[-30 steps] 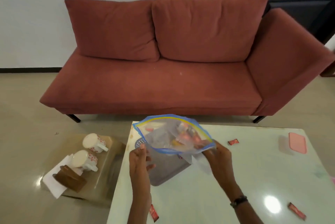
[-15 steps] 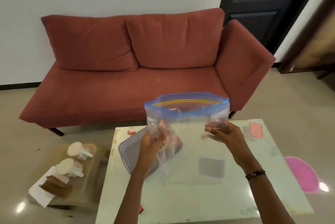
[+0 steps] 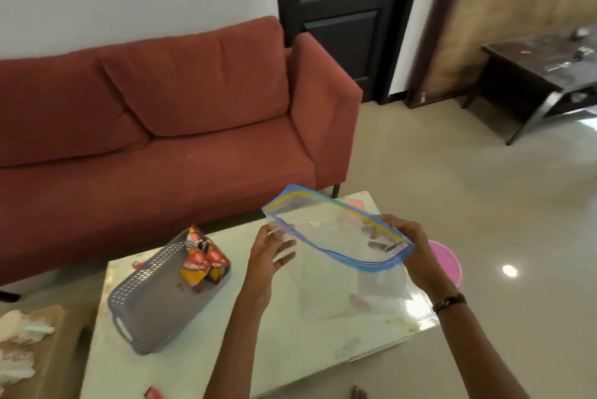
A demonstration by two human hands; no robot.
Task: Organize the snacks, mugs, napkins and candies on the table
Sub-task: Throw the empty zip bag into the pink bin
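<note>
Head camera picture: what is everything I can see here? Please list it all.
zip bag: one, clear with blue and yellow seal, mouth open, looks empty, held above the table
basket: one, grey, perforated, left part of the table
snack packets: a few, red and orange, in the basket's far end
table: one, pale and glossy, in front of the sofa
sofa: one, red-brown, behind the table
door: one, dark, behind the sofa's arm
pink round thing: one, on the floor, right of the table
left hand: holds the bag's left end
right hand: holds the bag's right end
</note>
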